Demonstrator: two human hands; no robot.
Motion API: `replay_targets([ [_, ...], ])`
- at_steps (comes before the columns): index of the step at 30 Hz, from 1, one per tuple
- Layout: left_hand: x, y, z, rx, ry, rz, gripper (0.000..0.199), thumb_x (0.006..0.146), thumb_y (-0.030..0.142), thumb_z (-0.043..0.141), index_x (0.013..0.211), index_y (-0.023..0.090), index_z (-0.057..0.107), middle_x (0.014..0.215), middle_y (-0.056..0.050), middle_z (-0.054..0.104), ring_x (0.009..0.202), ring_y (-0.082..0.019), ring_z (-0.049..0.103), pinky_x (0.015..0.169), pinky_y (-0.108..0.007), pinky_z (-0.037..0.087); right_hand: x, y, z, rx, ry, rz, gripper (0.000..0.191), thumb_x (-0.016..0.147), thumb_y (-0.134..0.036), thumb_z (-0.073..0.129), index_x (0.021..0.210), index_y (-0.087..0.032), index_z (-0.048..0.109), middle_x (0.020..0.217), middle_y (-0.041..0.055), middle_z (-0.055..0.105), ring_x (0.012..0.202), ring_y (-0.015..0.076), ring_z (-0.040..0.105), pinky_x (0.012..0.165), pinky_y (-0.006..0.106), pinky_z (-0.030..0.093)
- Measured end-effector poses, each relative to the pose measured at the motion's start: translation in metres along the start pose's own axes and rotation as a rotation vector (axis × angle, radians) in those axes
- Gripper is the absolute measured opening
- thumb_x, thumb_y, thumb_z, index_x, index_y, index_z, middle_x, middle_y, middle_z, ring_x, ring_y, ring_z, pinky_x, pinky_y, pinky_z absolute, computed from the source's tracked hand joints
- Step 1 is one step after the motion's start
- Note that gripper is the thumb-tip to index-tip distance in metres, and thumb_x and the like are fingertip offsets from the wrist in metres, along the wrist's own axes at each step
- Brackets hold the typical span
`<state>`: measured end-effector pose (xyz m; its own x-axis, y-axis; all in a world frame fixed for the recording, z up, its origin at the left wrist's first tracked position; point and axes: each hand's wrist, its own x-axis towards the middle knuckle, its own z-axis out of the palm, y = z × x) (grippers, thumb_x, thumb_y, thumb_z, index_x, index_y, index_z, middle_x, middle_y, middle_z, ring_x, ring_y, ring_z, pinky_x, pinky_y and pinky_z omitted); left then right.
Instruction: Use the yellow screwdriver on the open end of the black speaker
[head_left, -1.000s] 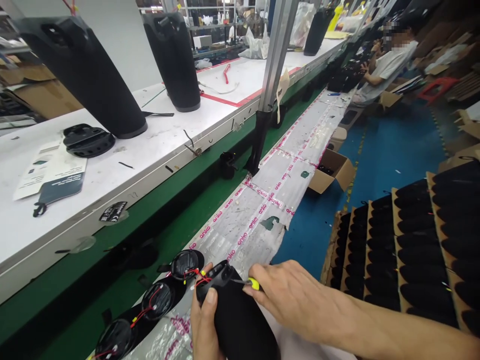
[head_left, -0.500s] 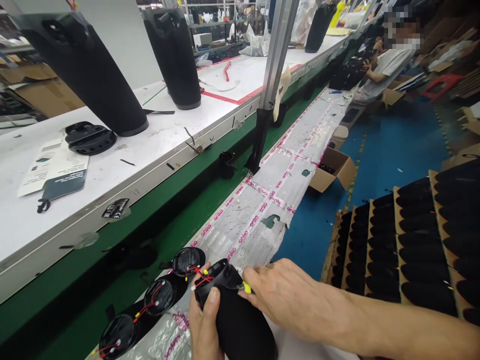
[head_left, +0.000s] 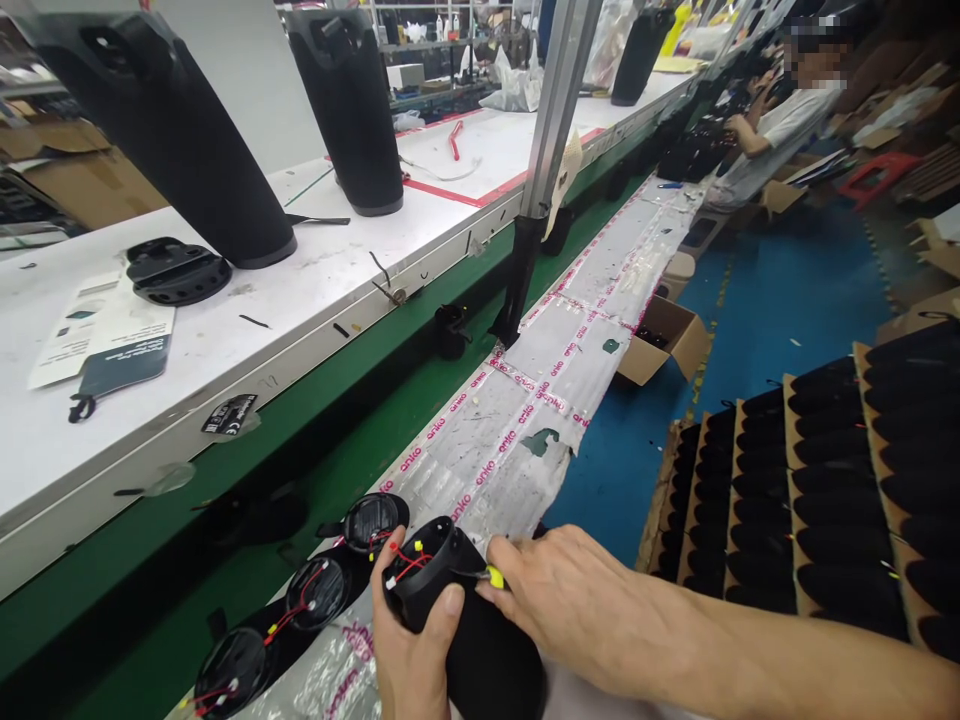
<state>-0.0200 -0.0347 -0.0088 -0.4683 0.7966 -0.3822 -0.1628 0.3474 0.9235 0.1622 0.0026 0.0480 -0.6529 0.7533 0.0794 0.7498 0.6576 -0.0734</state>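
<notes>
My left hand (head_left: 416,640) is wrapped round a black fabric-covered speaker housing (head_left: 495,650), thumb on its near side. The housing tilts, its open plastic end facing up and left, and red wires with yellow and white connectors stick out of the opening. My right hand (head_left: 555,600) is closed on a small yellow-handled tool (head_left: 495,577); most of the handle is hidden in the fingers. Its thin dark tip touches the seam between plastic rim and fabric. Beside my left hand, three similar housings (head_left: 319,590) lie in a row with round ends up, red wires showing.
A plastic-covered shelf (head_left: 517,440) runs away ahead of me. On the white bench (head_left: 315,280) stand black speakers (head_left: 349,120) and a loose black cap (head_left: 178,270). A metal post (head_left: 555,110) rises beside it. Stacked housings (head_left: 832,500) fill the right; a co-worker (head_left: 780,130) sits farther off.
The housing has turned slightly in my left hand, and the thumb has shifted right along it. The tool tip has moved round the rim seam, with more of its thin shaft showing.
</notes>
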Motion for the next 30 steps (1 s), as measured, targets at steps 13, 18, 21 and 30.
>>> replay_targets([
  [13, -0.012, 0.013, 0.007, 0.273, 0.153, 0.110, 0.075, 0.066, 0.047, 0.080, 0.133, 0.021, 0.056, 0.127, -0.015, 0.065, 0.116, -0.040, 0.064, 0.102, -0.058, 0.050, -0.004, -0.008, 0.011, 0.009, 0.007, 0.015, 0.017, 0.108, -0.040, 0.044, 0.103, -0.024, 0.047, 0.068, -0.0035, 0.054, 0.058, 0.0214, 0.053, 0.060, 0.038, 0.025],
  [18, -0.014, 0.018, 0.009, 0.288, 0.178, 0.127, 0.073, 0.067, 0.046, 0.080, 0.131, 0.020, 0.056, 0.126, -0.015, 0.064, 0.114, -0.038, 0.063, 0.103, -0.057, 0.050, -0.005, -0.013, 0.006, -0.003, 0.003, 0.050, 0.018, 0.109, -0.039, 0.044, 0.103, -0.023, 0.050, 0.071, -0.0021, 0.056, 0.063, 0.0220, 0.057, 0.060, 0.038, 0.027],
  [21, -0.012, 0.018, 0.006, 0.295, 0.175, 0.127, 0.074, 0.066, 0.047, 0.083, 0.130, 0.023, 0.055, 0.127, -0.013, 0.063, 0.117, -0.037, 0.061, 0.106, -0.056, 0.048, -0.003, -0.013, 0.005, -0.045, 0.047, -0.014, 0.017, 0.108, -0.033, 0.045, 0.113, -0.018, 0.053, 0.074, -0.0014, 0.058, 0.064, 0.0215, 0.058, 0.062, 0.038, 0.030],
  [30, -0.001, 0.009, 0.005, -0.012, 0.105, -0.038, 0.079, 0.069, 0.056, 0.085, 0.136, 0.025, 0.056, 0.128, -0.012, 0.067, 0.122, -0.039, 0.062, 0.110, -0.054, 0.045, 0.006, -0.017, 0.003, -0.011, 0.059, 0.060, 0.019, 0.109, -0.038, 0.041, 0.105, -0.022, 0.051, 0.073, -0.0010, 0.059, 0.063, 0.0218, 0.059, 0.063, 0.037, 0.033],
])
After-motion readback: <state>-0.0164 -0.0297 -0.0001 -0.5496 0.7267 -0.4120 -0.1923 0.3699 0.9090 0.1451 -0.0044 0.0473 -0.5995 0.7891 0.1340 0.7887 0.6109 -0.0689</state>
